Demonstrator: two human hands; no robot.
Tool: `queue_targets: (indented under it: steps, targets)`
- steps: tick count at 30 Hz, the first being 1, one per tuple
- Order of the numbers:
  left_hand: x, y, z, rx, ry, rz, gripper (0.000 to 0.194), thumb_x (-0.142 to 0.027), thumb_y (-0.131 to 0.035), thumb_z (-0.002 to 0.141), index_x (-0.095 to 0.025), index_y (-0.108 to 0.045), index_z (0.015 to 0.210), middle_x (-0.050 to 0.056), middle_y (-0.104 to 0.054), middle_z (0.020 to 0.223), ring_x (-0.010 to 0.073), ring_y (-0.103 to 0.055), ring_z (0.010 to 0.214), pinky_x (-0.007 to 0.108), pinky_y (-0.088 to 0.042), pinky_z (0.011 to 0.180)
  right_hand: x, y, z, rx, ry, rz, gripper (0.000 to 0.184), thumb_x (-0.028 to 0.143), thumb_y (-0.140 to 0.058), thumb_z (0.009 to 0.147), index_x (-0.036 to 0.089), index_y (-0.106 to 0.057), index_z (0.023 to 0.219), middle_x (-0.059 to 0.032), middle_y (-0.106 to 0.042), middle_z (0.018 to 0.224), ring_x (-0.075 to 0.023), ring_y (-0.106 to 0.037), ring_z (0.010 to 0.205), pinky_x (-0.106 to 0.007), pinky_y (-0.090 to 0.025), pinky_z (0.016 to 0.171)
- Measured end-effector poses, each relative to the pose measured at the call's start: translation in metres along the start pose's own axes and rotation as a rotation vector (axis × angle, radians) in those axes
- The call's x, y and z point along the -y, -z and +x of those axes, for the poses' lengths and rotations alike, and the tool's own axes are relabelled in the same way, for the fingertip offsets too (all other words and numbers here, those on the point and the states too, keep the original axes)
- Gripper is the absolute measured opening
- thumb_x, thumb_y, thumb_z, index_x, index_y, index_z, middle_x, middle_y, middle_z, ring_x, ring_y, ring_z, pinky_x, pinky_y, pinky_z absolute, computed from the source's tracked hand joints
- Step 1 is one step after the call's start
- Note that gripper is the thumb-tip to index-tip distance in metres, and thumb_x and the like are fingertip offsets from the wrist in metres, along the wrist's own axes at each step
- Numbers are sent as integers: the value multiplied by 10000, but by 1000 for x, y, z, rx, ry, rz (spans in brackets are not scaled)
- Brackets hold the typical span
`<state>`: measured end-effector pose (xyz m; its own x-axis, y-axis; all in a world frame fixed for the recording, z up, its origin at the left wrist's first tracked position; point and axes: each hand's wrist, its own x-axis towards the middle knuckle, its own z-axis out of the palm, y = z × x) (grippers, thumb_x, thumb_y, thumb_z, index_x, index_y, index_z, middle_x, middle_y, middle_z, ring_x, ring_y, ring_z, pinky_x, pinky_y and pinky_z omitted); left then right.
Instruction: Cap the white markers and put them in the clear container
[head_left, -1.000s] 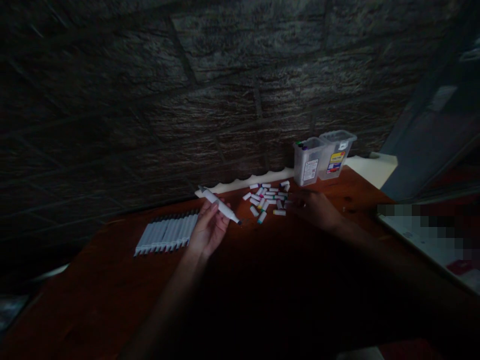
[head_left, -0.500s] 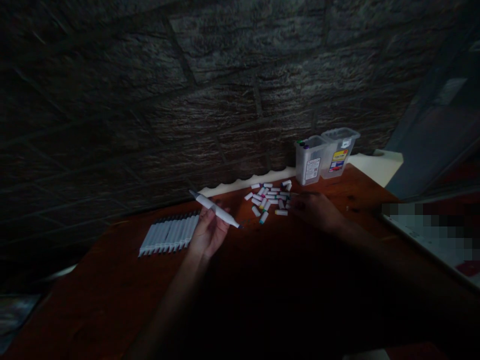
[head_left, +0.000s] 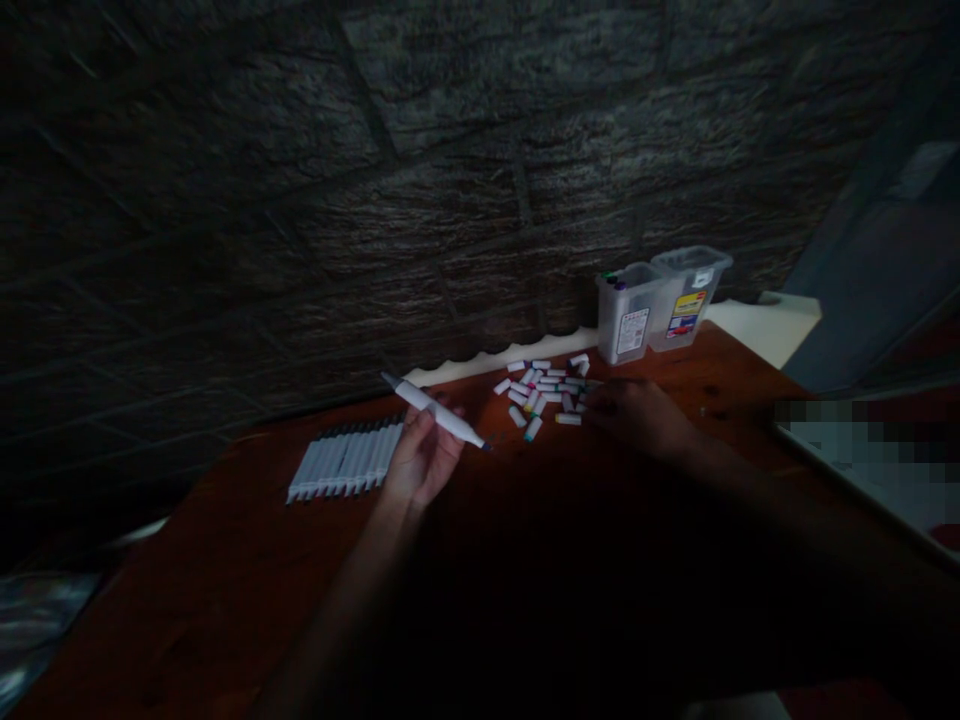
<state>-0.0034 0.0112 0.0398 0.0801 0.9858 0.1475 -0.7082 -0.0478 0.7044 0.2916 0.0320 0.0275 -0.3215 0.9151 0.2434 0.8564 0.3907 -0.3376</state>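
My left hand (head_left: pixel 426 455) is closed around a white marker (head_left: pixel 439 412), held slantwise above the table with both its dark ends bare. Just left of that hand lies a row of several white markers (head_left: pixel 345 460), side by side. My right hand (head_left: pixel 637 415) reaches to the right edge of a loose pile of white marker caps (head_left: pixel 551 387) with coloured ends. Its fingertips are in shadow at the caps, and whether they pinch one I cannot make out.
Two clear plastic containers (head_left: pixel 628 318) stand at the back right of the wooden table (head_left: pixel 202 580); the left one has several dark-ended markers in it. A cream wavy-edged strip (head_left: pixel 502 358) runs along the stone wall (head_left: pixel 465 210). A white-topped surface (head_left: pixel 862 480) is at the right.
The view has shifted slightly, so everything sits a little further right and higher. Both hands keep nearly the same places, the marker still in my left hand.
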Motion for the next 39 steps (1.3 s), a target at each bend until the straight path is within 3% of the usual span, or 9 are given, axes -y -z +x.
queue_targets:
  steps: [7,18,29,39]
  targets:
    - [-1,-3,0,-30,15,31,207,-225,-819,685,-248,-672,829,-81,-720,803,91,-690,773,178,-559,725,-1,-2,0,-2,-16,-1,148,265,-601,836,229,-733,894,-50,-719,905,-191,-656,771,-285,-468,650]
    - [5,-7,-5,67,80,114,337,-191,-861,577,-205,-727,885,-16,-705,768,115,-648,716,252,-542,754,-4,-5,-1,-20,-11,21,174,269,-581,840,217,-732,911,-66,-703,931,-195,-652,763,-311,-479,677]
    - [5,-7,-8,67,81,146,285,-173,-850,588,-196,-728,844,-4,-708,757,128,-641,713,277,-540,739,-8,-11,-1,-33,17,14,206,282,-556,854,220,-739,925,-71,-706,938,-203,-662,771,-319,-494,677]
    - [13,-13,-3,91,108,361,206,-181,-821,668,-176,-749,861,46,-755,870,142,-692,737,235,-546,710,-1,2,0,-49,-33,-20,198,294,-562,877,209,-741,867,-67,-704,869,-188,-646,717,-295,-465,638]
